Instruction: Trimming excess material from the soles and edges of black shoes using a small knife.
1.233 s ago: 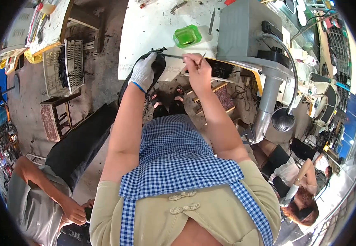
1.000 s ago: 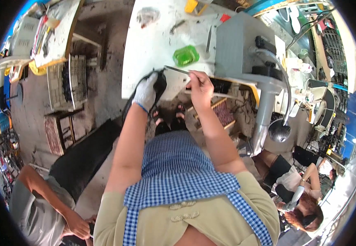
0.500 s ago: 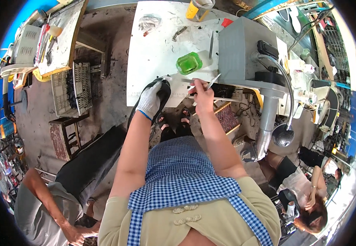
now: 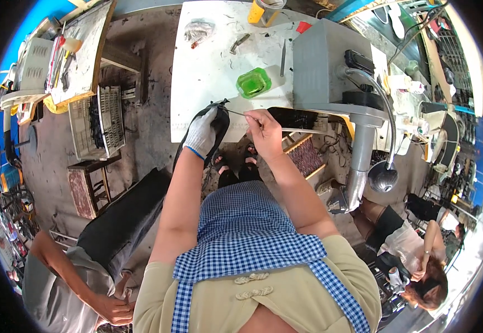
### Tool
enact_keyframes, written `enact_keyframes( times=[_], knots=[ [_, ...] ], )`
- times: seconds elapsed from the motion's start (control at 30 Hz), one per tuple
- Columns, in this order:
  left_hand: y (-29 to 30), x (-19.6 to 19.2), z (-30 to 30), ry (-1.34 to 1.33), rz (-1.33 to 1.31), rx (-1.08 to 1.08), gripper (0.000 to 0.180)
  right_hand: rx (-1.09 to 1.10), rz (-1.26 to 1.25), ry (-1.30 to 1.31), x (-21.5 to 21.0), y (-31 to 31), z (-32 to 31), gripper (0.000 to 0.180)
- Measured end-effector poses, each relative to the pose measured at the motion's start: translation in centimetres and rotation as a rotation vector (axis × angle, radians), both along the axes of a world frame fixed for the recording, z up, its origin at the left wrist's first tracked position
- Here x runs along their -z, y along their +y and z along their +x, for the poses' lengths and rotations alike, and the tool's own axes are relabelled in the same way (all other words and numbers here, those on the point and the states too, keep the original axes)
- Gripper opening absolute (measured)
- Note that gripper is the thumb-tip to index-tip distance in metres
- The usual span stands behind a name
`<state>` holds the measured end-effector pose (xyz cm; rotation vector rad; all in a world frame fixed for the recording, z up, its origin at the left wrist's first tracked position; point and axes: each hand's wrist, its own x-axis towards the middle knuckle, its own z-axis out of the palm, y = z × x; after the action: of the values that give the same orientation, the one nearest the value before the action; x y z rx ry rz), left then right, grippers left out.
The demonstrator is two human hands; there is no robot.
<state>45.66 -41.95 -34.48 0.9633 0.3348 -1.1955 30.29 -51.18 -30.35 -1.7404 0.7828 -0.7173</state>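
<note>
Two hands are working close together at the near edge of a white worktable (image 4: 208,72). The left hand (image 4: 202,135), wearing a white knit glove with a blue cuff, is gripping a black piece of material (image 4: 217,117), fingers wrapped around it and holding it just over the table's front edge. The right hand (image 4: 264,126) is bare, its fingers pinched narrowly around a thin metal tool (image 4: 233,111) whose tip is reaching across to the black piece by the gloved fingers; what the tip is doing there is too small to tell.

Just beyond the hands, a green translucent dish (image 4: 253,82) is sitting on the table, with a slim metal rod (image 4: 282,57) lying beside it and a yellow roll of tape (image 4: 264,9) standing at the far edge. A grey machine housing (image 4: 322,61) is rising to the right, with a flexible-neck lamp (image 4: 383,175) drooping from it. The person is wearing a blue checked apron (image 4: 241,233) and standing with sandalled feet under the table. To the lower left, another person in a grey shirt (image 4: 52,294) is sitting; at the lower right, someone in a white top (image 4: 405,244) is bending over.
</note>
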Motion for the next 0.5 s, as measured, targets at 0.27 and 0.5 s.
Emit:
enact_keyframes(
  times=[0.27, 0.5],
  knots=[
    [0.3, 2.1, -0.2, 0.009, -0.064, 0.014, 0.026, 0.458, 0.331, 0.056, 3.7, -5.7, 0.2, 0.025],
    [0.8, 2.4, 0.1, 0.020, -0.075, 0.001, 0.023, 0.580, 0.737, -0.139, 1.8, -3.5, -0.8, 0.020]
  ],
)
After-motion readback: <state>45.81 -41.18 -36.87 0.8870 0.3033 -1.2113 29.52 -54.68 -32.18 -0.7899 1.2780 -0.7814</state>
